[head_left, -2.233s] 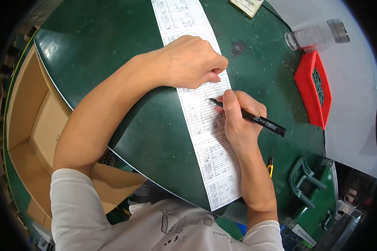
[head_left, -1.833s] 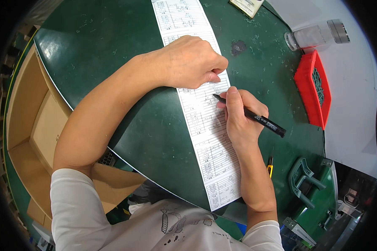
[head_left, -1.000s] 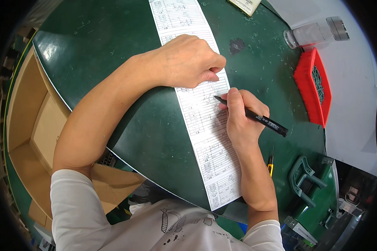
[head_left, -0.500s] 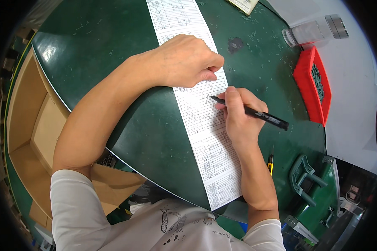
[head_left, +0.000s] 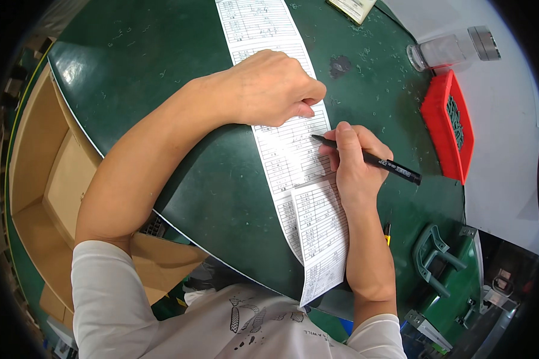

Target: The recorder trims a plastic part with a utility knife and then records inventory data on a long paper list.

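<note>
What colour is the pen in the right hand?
Black; the pen in the right hand shows clearly in the head view.

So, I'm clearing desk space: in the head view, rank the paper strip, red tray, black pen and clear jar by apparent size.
1. Long white printed paper strip
2. Red plastic tray
3. Black pen and clear plastic jar: too alike, and fisheye distortion blurs it.
</note>
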Tool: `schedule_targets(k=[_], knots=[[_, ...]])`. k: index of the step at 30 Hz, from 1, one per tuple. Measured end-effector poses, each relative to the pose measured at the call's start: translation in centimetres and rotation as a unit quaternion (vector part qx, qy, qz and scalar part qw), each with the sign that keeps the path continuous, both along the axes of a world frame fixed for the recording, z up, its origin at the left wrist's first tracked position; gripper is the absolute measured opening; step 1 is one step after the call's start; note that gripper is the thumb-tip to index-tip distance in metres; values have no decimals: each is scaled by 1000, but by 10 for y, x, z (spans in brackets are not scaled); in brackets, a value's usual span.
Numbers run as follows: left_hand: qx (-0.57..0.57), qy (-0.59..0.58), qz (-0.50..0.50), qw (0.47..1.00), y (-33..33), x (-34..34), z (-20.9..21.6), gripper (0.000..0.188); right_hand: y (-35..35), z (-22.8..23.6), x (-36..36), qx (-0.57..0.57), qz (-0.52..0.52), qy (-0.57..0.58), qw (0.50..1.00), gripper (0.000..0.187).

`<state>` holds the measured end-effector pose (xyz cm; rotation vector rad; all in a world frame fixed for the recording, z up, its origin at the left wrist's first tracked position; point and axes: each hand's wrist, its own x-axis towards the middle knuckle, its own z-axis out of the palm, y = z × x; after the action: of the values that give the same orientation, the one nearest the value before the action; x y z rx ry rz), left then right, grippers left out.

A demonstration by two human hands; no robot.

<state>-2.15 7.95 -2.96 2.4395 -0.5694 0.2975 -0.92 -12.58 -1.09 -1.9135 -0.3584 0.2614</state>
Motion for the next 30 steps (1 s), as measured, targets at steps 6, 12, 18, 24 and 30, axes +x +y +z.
schedule_targets(k=[6,12,18,24,30], knots=[[1,-2,3,1000,0,0,0,18,2,-3,-1,-6,6,-23,1000,31],[9,1,7,1000,0,1,1,18,0,-2,2,-34,20,-44,998,28],[10,12,7,1000,0,1,2,18,1,-11,4,6,31,-87,996,27],[5,12,6,1000,0,0,1,18,0,-5,2,-21,35,-77,996,27],[10,14,5,1000,0,0,3,17,-2,-9,4,-20,38,-83,996,32]])
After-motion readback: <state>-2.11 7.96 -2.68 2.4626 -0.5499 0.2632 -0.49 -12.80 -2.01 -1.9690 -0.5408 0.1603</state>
